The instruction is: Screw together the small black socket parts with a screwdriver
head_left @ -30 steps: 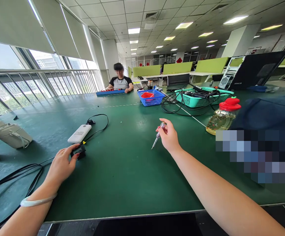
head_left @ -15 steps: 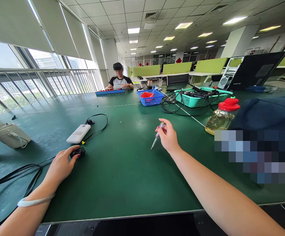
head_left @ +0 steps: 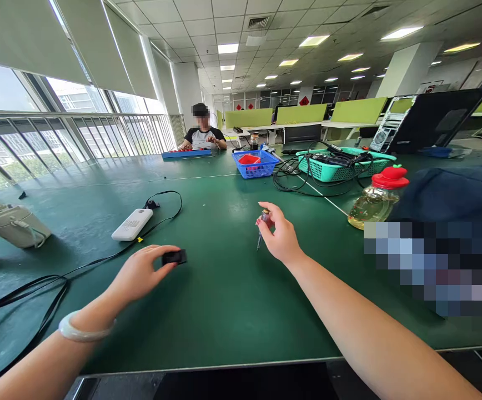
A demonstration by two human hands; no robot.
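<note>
My left hand (head_left: 141, 273) is closed on a small black box-shaped piece (head_left: 176, 257), pinched between thumb and fingers just over the green table (head_left: 220, 300). What kind of part it is I cannot make out. To the right, my right hand (head_left: 281, 236) grips a screwdriver (head_left: 260, 240) with a clear handle, its metal tip pointing down toward the tabletop. Beyond my left hand lies a white power strip (head_left: 131, 224) with a black plug and cord at its far end.
Black cable (head_left: 36, 290) loops across the left side, near a pale case (head_left: 16, 223). A blue basket (head_left: 254, 168) and a teal basket (head_left: 328, 173) full of cables stand farther back. A red-lidded bottle (head_left: 375, 204) is at right. Another person (head_left: 202, 136) sits at the far end.
My left hand has moved right, away from the power strip, carrying the black piece with it. My right hand has shifted slightly left, and the screwdriver now points more steeply downward.
</note>
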